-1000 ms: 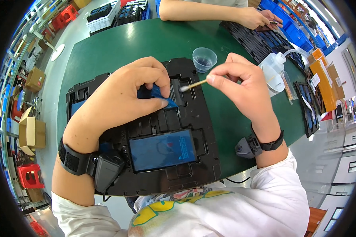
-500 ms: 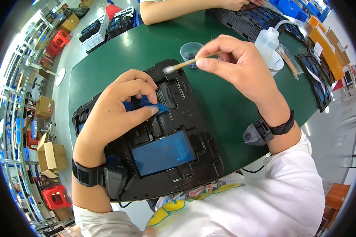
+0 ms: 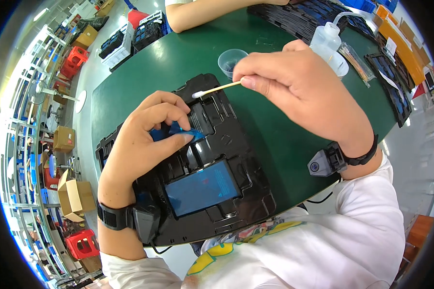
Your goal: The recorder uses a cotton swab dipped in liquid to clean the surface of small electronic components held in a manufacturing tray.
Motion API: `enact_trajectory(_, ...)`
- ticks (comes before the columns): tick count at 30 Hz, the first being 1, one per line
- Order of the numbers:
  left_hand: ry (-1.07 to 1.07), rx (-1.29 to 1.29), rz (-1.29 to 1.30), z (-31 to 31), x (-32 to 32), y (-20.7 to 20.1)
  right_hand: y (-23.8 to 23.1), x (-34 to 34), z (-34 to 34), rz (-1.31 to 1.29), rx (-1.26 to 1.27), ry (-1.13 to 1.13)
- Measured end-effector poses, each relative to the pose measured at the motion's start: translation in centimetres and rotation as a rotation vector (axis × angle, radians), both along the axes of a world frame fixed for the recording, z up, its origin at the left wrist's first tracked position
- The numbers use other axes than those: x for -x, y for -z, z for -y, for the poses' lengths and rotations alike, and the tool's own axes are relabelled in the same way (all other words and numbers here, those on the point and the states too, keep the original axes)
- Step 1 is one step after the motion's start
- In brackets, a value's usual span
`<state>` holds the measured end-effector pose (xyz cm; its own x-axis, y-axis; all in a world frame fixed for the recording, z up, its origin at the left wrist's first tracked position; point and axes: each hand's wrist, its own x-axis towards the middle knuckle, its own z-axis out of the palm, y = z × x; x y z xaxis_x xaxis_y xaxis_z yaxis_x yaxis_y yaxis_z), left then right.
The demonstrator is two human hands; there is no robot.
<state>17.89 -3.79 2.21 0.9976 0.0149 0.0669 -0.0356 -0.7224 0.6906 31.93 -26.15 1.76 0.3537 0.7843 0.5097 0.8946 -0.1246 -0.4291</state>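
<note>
A black molded tray [image 3: 248, 168] lies on the green table in front of me. In its near compartment sits a flat rectangular piece under blue film [image 3: 202, 188]. My left hand [image 3: 152, 135] pinches a lifted flap of blue film [image 3: 193, 134] over the far compartment. Beside that flap a dark piece with fine print [image 3: 201, 119] shows bare; the rest of it is hidden under my fingers. My right hand [image 3: 287, 82] holds a cotton swab [image 3: 219, 89] by its wooden stick, its white tip over the tray's far edge.
A clear plastic cup [image 3: 230, 61] stands beyond the tray. At the right are a squeeze bottle [image 3: 326, 36], a bag of swabs [image 3: 356, 62] and another black tray [image 3: 389, 89]. Another person's arm [image 3: 212, 13] rests across the table's far side, near stacked black trays [image 3: 284, 19].
My right hand has brought the swab slightly left and down, its stick now lying flatter. My left hand keeps its pinch on the blue film. The view has shifted a little.
</note>
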Motion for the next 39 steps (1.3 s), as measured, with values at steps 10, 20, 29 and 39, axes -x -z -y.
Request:
enact_trajectory(10,0.001,0.058,-0.007,0.0,0.0,0.0,0.7,-0.4,0.0,-0.184,0.049,0.020)
enact_trajectory(20,0.029,0.106,0.017,-0.4,0.2,0.5,1.6,-0.1,-0.3,-0.411,-0.056,-0.080)
enact_trajectory(29,0.011,0.081,0.000,-0.2,0.2,0.1,2.1,-0.3,-0.7,-0.341,-0.133,-0.006)
enact_trajectory(39,0.038,0.085,0.031,-0.4,0.2,0.4,2.3,-0.1,-0.7,-0.265,-0.131,-0.039)
